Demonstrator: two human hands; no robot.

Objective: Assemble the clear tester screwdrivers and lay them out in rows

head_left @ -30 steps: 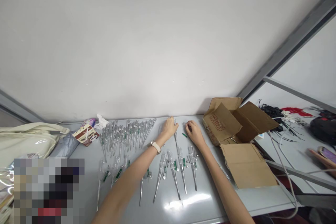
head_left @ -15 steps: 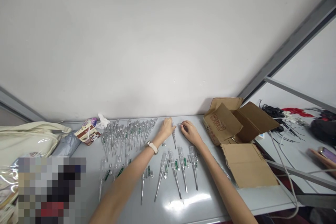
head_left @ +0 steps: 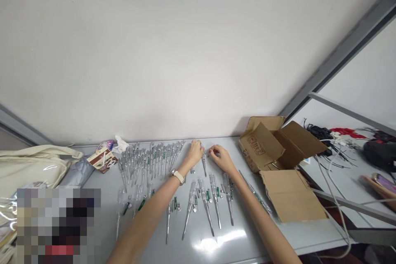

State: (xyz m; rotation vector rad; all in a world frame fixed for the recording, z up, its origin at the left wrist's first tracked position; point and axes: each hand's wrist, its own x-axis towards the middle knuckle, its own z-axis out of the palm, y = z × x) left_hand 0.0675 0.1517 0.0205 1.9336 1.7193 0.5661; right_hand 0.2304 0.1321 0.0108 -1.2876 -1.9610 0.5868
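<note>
A grey worktop [head_left: 185, 253] runs along the wall, an open cardboard box [head_left: 256, 148] on its right end. Near the wall I see a crowd of clear-handled screwdrivers [head_left: 153, 159]. The left hand [head_left: 194, 153] is curled around one screwdriver [head_left: 204, 166], its shaft pointing toward the worker; the right hand [head_left: 222, 159], just beside, has fingertips drawn close, but I cannot tell whether they pinch anything. Small green strips [head_left: 208, 195] lie nearer the worker.

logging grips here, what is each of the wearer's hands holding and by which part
The left hand appears to hold a screwdriver by its handle end. The right hand has thumb and finger close together; anything between is too small to tell.
</note>
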